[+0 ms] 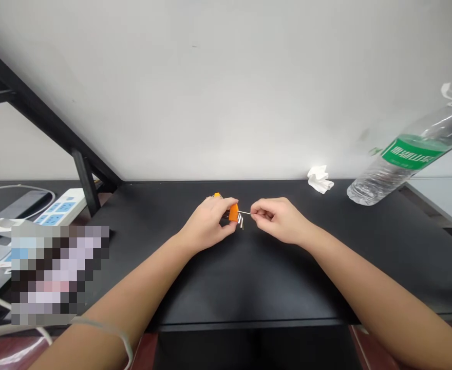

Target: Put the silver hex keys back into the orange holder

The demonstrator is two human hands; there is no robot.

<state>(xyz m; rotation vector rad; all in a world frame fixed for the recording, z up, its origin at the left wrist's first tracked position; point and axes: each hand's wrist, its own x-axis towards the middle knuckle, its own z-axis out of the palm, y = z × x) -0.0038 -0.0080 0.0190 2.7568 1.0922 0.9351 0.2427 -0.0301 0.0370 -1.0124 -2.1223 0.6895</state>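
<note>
My left hand (211, 222) is closed around an orange hex key holder (233, 212), a little above the black tabletop. Several short silver hex key ends (241, 221) stick out of the holder's right side. My right hand (278, 218) pinches the end of one thin hex key (244, 212), which stretches from the holder to my fingertips. Fingers of the left hand cover most of the holder, and its other orange end (217, 195) peeks out behind them.
A crumpled white tissue (320, 179) lies near the wall at back right. Beside it stands a large clear bottle (411, 154) with a green label. White power strips (62, 207), cables and a pixelated object (58, 275) are on the left. A black metal frame (52, 121) slants behind.
</note>
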